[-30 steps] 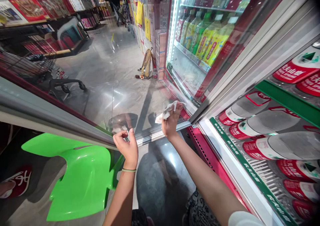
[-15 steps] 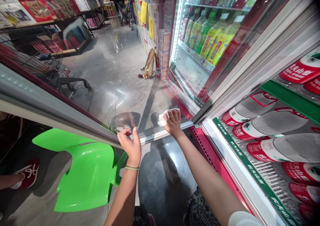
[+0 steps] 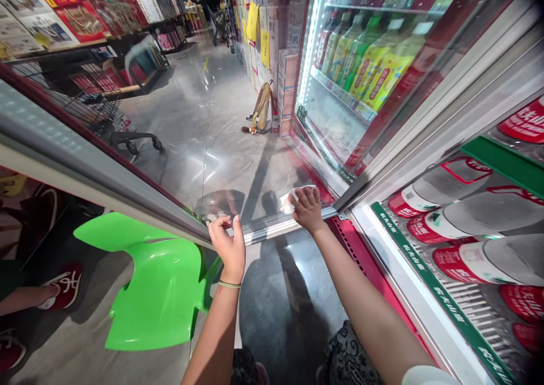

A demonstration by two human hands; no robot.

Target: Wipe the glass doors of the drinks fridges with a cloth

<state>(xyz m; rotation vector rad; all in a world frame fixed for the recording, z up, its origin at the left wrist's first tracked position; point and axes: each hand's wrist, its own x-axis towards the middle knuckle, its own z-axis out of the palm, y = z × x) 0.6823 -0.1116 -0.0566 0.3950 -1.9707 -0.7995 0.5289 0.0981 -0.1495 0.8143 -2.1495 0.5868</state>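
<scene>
My right hand (image 3: pixel 308 209) lies spread over a crumpled white tissue (image 3: pixel 288 201), pressing it against the lower glass (image 3: pixel 263 186) of an open cooler door, near its bottom right corner. At the door's bottom frame (image 3: pixel 272 232), my left hand (image 3: pixel 228 246) has its thumb up and fingers loosely bent. Nothing shows between those fingers; whether they touch the frame I cannot tell. A thin band circles the left wrist. The two hands are a short way apart along the frame.
A green plastic chair (image 3: pixel 164 288) stands at left, beside another person's red shoe (image 3: pixel 68 286). Large red-labelled water bottles (image 3: pixel 463 257) lie on the cooler shelves at right. Through the glass appear a backpack (image 3: pixel 262 107), a shopping cart (image 3: pixel 136 138) and a drinks cooler.
My right hand and the tissue have slid slightly right along the glass. My left hand keeps its place by the frame. The whole view has shifted a little.
</scene>
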